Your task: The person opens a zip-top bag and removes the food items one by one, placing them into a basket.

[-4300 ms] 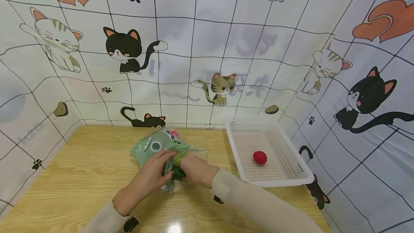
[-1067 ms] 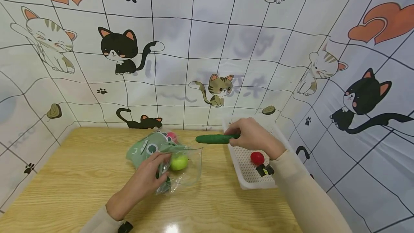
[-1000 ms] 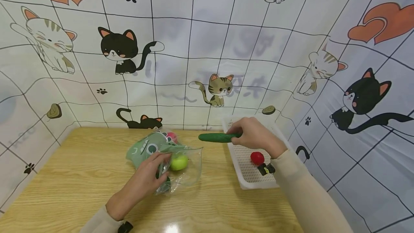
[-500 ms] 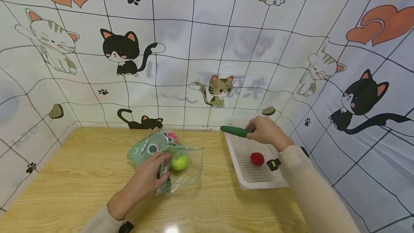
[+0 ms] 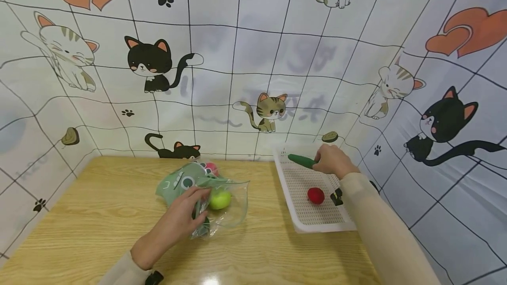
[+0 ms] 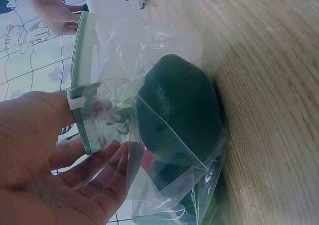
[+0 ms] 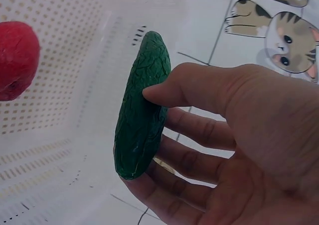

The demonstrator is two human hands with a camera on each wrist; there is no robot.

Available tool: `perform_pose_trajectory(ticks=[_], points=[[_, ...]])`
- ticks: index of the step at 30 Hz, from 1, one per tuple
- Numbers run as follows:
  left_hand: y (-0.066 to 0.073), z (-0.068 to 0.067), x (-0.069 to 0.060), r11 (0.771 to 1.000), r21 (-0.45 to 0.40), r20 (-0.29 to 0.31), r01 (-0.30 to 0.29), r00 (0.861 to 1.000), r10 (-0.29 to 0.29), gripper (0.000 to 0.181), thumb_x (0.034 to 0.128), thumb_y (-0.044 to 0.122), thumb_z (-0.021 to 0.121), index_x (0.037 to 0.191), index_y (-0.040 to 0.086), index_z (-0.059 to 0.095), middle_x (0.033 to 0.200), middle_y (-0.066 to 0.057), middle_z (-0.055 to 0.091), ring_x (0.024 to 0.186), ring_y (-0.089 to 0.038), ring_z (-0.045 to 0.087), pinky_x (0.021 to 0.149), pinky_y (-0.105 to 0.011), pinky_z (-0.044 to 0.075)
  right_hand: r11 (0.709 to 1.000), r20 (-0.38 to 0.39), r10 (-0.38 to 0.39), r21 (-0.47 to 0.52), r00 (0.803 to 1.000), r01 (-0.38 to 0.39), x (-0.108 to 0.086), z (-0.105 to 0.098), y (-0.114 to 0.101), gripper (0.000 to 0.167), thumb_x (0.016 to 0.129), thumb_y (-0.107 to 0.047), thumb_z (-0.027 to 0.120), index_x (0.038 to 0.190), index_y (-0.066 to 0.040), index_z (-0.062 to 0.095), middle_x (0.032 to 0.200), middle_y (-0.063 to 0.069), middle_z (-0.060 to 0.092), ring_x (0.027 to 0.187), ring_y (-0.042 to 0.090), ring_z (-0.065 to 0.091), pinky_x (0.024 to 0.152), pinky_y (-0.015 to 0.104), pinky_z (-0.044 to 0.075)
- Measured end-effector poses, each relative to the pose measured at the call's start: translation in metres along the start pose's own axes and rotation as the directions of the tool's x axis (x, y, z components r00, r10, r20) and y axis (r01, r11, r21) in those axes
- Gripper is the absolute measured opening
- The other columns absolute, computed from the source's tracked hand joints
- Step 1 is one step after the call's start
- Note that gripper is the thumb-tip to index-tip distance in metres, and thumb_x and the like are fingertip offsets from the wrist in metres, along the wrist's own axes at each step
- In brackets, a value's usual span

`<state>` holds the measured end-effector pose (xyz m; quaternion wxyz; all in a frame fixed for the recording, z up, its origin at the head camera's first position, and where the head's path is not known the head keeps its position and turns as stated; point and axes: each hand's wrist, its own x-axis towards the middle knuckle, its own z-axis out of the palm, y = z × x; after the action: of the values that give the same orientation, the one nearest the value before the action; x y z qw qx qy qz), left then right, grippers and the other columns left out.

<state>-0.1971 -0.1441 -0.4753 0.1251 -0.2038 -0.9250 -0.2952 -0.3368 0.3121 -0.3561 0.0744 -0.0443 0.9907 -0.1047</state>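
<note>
My right hand [image 5: 333, 161] grips a dark green cucumber [image 5: 301, 160] over the far part of a white perforated basket [image 5: 292, 210]. In the right wrist view, thumb and fingers pinch the cucumber [image 7: 142, 105] from its sides. A round red fruit or vegetable [image 5: 315, 195] lies in the basket. My left hand [image 5: 180, 214] holds the mouth of a clear zip bag with a green cartoon print [image 5: 174, 184]. Inside are a yellow-green apple-like fruit [image 5: 219, 199], something pink and, in the left wrist view, a large dark green rounded thing [image 6: 179, 110]. Fingers hide part of the contents.
Both stand on a light wooden table [image 5: 107, 206], the basket to the right of the bag. A cat-printed cloth [image 5: 222, 56] rises behind and at both sides. The bag's white slider [image 6: 77, 103] sits on its green zip strip.
My right hand has come out of the bag with the cucumber, carried it right and lowered it over the basket. The left hand has stayed at the bag.
</note>
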Motion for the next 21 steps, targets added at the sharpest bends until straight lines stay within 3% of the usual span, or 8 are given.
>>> perform_pose_trajectory(ticks=[5, 13, 21], points=[[-0.001, 0.0, -0.001, 1.0, -0.002, -0.001, 0.003, 1.0, -0.003, 0.058, 0.094, 0.003, 0.094, 0.148, 0.0, 0.074, 0.141, -0.012, 0.077, 0.13, -0.033, 0.078, 0.111, -0.054, 0.067, 0.999, 0.018, 0.041, -0.019, 0.999, -0.04, 0.008, 0.008, 0.012, 0.033, 0.099, -0.012, 0.081, 0.125, 0.007, 0.082, 0.127, 0.029, 0.083, 0.105, 0.041, 0.079, 0.093, 0.061, 0.069], [-0.002, 0.0, -0.003, 1.0, -0.012, 0.014, 0.013, 1.0, -0.013, 0.059, 0.095, 0.002, 0.093, 0.151, 0.001, 0.072, 0.145, -0.012, 0.076, 0.132, -0.033, 0.078, 0.112, -0.053, 0.066, 0.995, 0.056, 0.093, -0.036, 0.994, -0.091, 0.02, 0.026, 0.026, 0.03, 0.094, -0.003, 0.075, 0.118, 0.015, 0.075, 0.111, 0.028, 0.081, 0.092, 0.035, 0.072, 0.09, 0.056, 0.069], [-0.002, -0.002, -0.003, 1.0, -0.008, 0.009, 0.017, 1.0, -0.017, 0.058, 0.0953, 0.002, 0.092, 0.15, 0.0, 0.073, 0.144, -0.013, 0.076, 0.133, -0.034, 0.077, 0.114, -0.055, 0.066, 0.98, 0.149, 0.192, -0.077, 0.97, -0.182, 0.032, 0.041, 0.034, 0.042, 0.096, -0.003, 0.075, 0.133, 0.015, 0.066, 0.112, 0.025, 0.073, 0.096, 0.035, 0.07, 0.087, 0.051, 0.066]])
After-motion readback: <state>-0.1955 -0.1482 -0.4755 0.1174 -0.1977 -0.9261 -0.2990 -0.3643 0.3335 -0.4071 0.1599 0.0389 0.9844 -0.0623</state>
